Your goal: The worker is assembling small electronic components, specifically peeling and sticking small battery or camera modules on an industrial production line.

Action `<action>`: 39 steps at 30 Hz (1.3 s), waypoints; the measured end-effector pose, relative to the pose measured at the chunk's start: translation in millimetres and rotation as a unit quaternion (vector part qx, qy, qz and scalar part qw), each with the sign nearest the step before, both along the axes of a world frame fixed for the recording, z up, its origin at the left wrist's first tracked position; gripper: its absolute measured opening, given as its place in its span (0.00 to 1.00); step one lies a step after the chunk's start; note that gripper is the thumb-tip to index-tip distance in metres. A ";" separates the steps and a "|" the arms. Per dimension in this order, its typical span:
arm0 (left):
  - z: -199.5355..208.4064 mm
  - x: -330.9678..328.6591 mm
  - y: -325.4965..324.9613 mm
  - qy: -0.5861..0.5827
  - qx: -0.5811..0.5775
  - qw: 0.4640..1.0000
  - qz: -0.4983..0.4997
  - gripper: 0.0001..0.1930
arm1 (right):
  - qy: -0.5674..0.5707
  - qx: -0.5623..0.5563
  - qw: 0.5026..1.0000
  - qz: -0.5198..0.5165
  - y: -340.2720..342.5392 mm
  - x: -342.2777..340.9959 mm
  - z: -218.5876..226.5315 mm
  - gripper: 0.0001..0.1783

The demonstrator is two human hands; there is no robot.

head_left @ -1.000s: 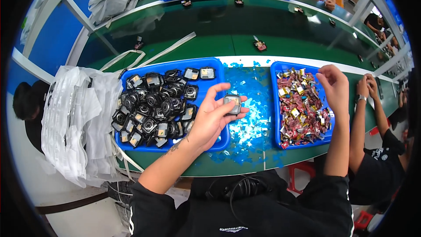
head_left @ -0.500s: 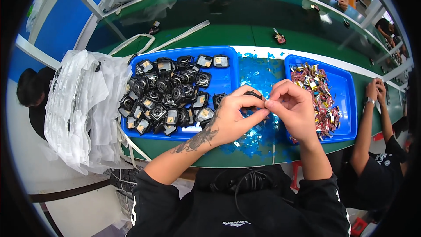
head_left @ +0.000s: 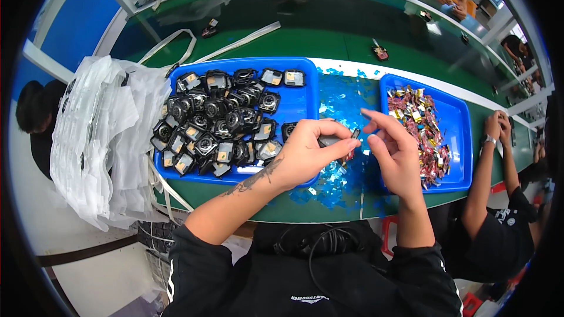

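My left hand is closed, thumb against fingers, on a small dark watch case, mostly hidden by the fingers. A little to its right is my right hand, apart from the case, with thumb and forefinger spread and nothing visible between them. Left of my hands, a blue tray holds a heap of black watch cases, some showing round backs and others pale square insides. Beneath both hands, small blue film scraps litter the green table. To the right, another blue tray contains many small red, yellow and silver parts.
A stack of white translucent plastic sheets stands at the left. Beyond the trays runs a green conveyor belt carrying a few small assemblies. A co-worker's hands are at the right; other people sit farther off.
My right hand has come away from the case and its fingers have opened. My left hand still grips the case. Assemblies on the belt have shifted slightly right.
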State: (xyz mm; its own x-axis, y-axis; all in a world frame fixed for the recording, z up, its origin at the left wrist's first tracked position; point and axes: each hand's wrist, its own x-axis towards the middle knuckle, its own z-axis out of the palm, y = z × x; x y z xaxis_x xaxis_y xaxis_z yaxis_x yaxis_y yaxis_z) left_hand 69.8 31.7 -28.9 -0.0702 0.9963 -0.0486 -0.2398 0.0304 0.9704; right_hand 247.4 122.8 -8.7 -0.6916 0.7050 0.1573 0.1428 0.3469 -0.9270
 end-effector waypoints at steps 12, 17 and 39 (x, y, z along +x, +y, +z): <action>0.1 1.1 -0.6 0.031 0.028 0.997 0.066 0.06 | -0.066 0.227 0.965 -0.110 7.1 -6.4 -0.6 0.13; 0.0 3.9 0.1 -0.037 0.011 0.999 0.034 0.07 | -0.116 0.222 0.960 -0.122 1.7 -5.3 9.6 0.11; -7.3 6.0 2.3 -0.169 0.021 0.982 0.083 0.20 | 0.186 -0.076 0.979 -0.034 -10.3 2.8 -1.2 0.07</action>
State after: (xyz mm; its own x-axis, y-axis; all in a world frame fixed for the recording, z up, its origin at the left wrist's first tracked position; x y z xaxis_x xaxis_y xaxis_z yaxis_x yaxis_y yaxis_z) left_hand 75.9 34.0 -36.1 -0.2192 0.9741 -0.0553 -0.5467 -0.0757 0.8339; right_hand 250.2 112.5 -9.9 -0.5574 0.7819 0.2792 -0.1966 0.2024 -0.9594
